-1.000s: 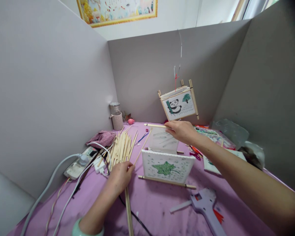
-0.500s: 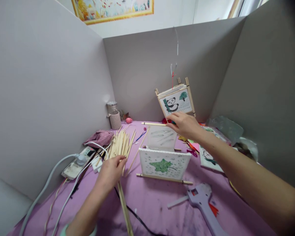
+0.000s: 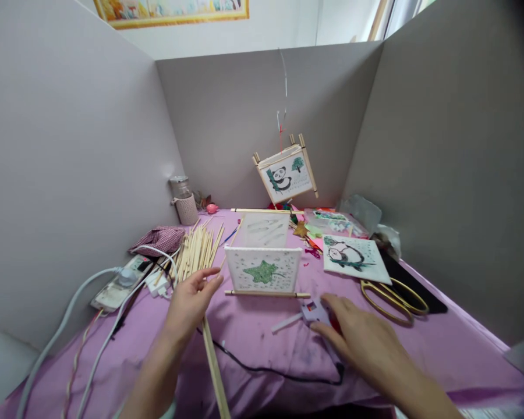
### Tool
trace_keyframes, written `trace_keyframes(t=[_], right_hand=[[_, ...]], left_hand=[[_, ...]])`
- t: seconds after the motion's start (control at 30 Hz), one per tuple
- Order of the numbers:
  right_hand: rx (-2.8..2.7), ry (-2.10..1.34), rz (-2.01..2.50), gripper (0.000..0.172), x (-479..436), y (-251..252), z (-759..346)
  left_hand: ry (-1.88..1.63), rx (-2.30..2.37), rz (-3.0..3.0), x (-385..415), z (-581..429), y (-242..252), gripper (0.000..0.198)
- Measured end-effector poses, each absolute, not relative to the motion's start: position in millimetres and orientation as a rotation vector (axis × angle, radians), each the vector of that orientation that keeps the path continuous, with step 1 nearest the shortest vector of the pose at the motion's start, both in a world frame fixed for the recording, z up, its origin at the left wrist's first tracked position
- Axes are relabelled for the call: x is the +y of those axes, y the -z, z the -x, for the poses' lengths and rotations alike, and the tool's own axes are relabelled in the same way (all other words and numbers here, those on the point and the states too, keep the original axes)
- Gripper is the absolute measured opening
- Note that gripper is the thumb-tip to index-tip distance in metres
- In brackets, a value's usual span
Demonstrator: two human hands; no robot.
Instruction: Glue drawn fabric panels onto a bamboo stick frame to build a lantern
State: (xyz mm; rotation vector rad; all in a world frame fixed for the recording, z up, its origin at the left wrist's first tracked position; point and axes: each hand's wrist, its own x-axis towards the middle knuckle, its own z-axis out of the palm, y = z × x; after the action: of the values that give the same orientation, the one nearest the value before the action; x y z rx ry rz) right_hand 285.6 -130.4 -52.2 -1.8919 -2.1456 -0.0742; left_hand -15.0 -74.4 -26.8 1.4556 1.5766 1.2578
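My right hand (image 3: 362, 337) has its fingers and thumb around a light purple hot glue gun (image 3: 317, 311) lying on the table, with a glue stick (image 3: 287, 323) at its end. My left hand (image 3: 196, 299) hovers over a pale wooden strip (image 3: 215, 372), thumb and fingers apart, seemingly holding nothing. Between the hands stands a white panel with a green leaf picture (image 3: 262, 272), a wooden stick (image 3: 266, 294) along its lower edge. Behind it is a translucent panel with grey strokes (image 3: 266, 230).
A lantern with a panda picture (image 3: 288, 176) hangs from a wire. Bundled sticks (image 3: 198, 250), a power strip (image 3: 122, 285) and a jar (image 3: 184, 203) are at left. Gold-handled scissors (image 3: 395, 299) and a panda panel (image 3: 353, 258) lie at right. A black cord (image 3: 266, 369) crosses the front.
My right hand has come down from the hanging lantern to the glue gun and taken hold of it. My left hand's fingers have spread from a pinch. The view has shifted right.
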Motion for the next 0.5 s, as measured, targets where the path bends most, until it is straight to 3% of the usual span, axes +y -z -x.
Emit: trace_keyframes(t=[0.13,0.33,0.5], right_hand=[[-2.092,0.044,2.041,0.055,-141.8,62.7,-277.0],[-2.064,-0.096,1.982,0.048,-142.7,65.6,-273.3],[-1.702,-0.386,1.696,0.055,-155.0,71.2,-288.5]], left_hand=[[-1.214,1.467,-1.463,-60.7,8.0,28.2,0.055],[-1.296,1.358,-1.383,-49.2,-2.0,25.7,0.047],[-1.317,1.384,-1.397,-41.8,-4.2,27.0,0.038]])
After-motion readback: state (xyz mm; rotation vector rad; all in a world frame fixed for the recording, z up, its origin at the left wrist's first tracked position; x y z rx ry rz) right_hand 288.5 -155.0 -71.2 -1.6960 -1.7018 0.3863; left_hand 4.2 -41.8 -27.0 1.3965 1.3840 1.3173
